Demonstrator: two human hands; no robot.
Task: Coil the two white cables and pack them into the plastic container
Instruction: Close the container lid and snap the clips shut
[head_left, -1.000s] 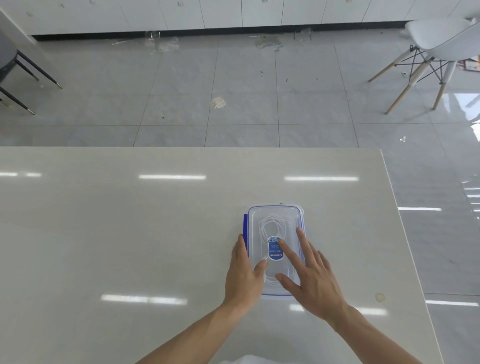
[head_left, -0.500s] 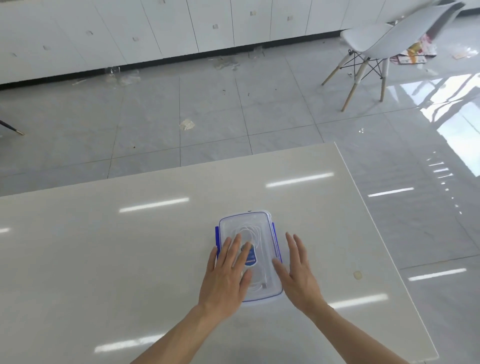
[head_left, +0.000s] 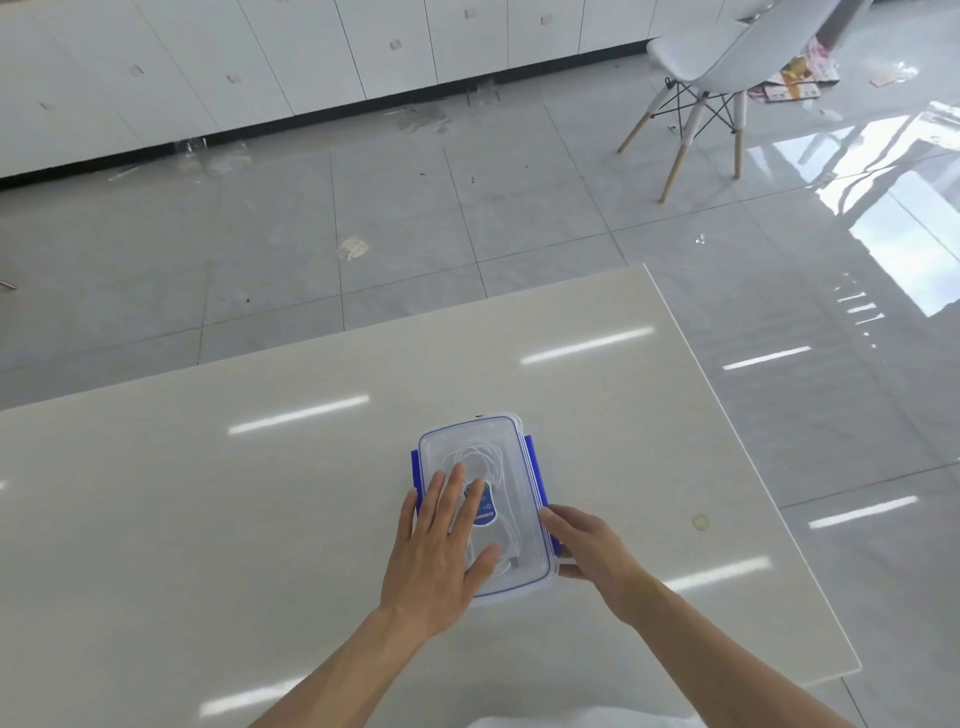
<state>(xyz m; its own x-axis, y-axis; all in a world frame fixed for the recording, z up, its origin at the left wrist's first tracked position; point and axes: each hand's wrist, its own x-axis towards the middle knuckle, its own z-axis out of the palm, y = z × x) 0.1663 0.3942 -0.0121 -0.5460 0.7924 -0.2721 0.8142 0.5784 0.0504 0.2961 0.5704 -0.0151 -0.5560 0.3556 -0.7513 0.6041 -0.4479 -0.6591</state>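
Room: grey tiled floor, white cabinets (head_left: 260, 67) along the far wall, a white chair (head_left: 727, 57) at upper right.
Surface: glossy cream table (head_left: 208, 519) with a small round mark (head_left: 700, 522) near its right edge.
Plastic container (head_left: 493, 441): rectangular, clear, lid on, resting on the table right of centre; its long axis runs away from the person, leaning slightly left at the far end.
Clips: blue latches on both long sides, left (head_left: 414, 467) and right (head_left: 530, 457).
White cables (head_left: 478, 457): looped inside, seen through the lid; a plug end lies near the close right corner.
Label (head_left: 485, 512): blue sticker on the lid.
Left hand (head_left: 441, 545): flat on the lid, fingers spread wide, thumb towards the near right corner.
Right hand (head_left: 592, 545): at the container's near right side, fingers curled around the right edge by the latch; fingertips hidden.
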